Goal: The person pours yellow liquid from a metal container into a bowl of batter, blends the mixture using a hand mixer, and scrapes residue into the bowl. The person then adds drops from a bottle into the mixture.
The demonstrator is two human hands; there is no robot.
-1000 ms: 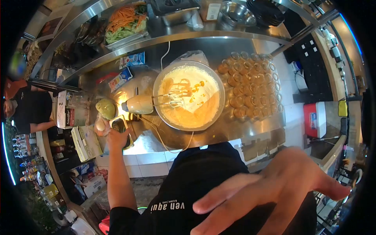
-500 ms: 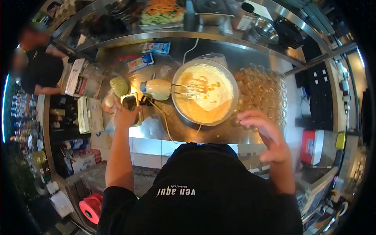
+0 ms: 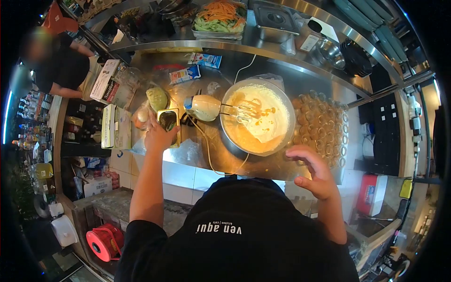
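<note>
My left hand (image 3: 160, 137) reaches across a small rectangular metal container (image 3: 169, 123) with dark contents. Its fingers spread past the left side and its thumb lies at the right edge; whether they press on it I cannot tell. Open and slightly curled, my right hand (image 3: 314, 173) hangs near the front edge, holding nothing. Between my hands stands a large metal bowl (image 3: 223, 123) of pale cream with orange-brown streaks. A hand mixer (image 3: 203, 107) lies left of it, its beaters (image 3: 242, 112) extending over the cream. Rows of small glasses (image 3: 322, 124) stand to the right.
A green fruit or vegetable (image 3: 157, 99) and a pale round item (image 3: 140, 117) lie beside the metal container. The mixer cord (image 3: 207, 149) loops over the front edge. Boxes (image 3: 116, 127) stand on the left. An overhead shelf (image 3: 188, 47) crosses the back; a person (image 3: 61, 66) stands far left.
The head view has shifted, moving the bowl and counter rightward in frame. Both hands keep roughly their places, the left at the metal container, the right with a little more bend. The mixer stays put.
</note>
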